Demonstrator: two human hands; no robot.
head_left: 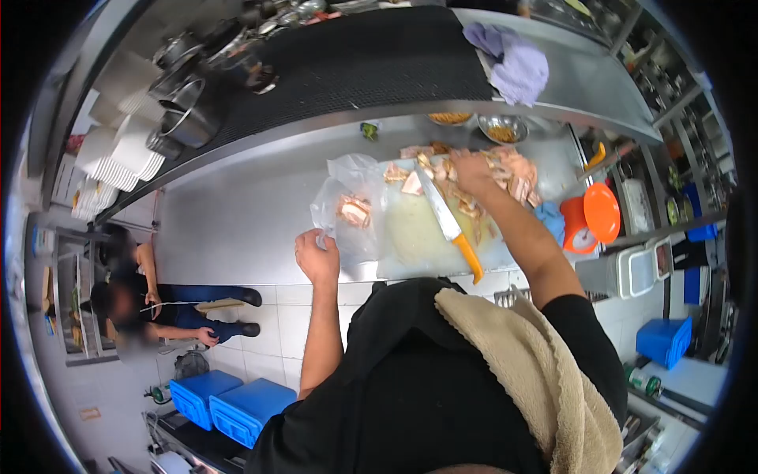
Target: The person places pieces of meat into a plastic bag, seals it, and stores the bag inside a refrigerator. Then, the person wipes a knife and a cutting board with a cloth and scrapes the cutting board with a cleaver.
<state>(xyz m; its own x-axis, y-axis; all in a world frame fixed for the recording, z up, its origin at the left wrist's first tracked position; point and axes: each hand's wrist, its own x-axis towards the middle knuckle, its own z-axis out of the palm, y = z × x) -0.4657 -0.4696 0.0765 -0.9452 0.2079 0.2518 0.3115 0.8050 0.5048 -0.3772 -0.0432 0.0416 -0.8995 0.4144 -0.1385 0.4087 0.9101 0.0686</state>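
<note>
On the cutting board [410,249], knife [441,209] lies diagonally, tip far-left; left hand [317,257] pinches plastic bag [367,244]; right hand [472,172] touches meat [517,175], grip indeterminable.

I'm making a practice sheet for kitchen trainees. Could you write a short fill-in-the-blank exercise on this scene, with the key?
1. The hand at the pile of meat pieces is the person's ____ one.
2. The left hand is at the edge of a bag made of clear ____.
3. With its blade pointing away from the person, a ____ lies on the cutting board.
4. The two boxes at the picture's lower left are coloured ____.

Missing words: right; plastic; knife; blue.
</note>
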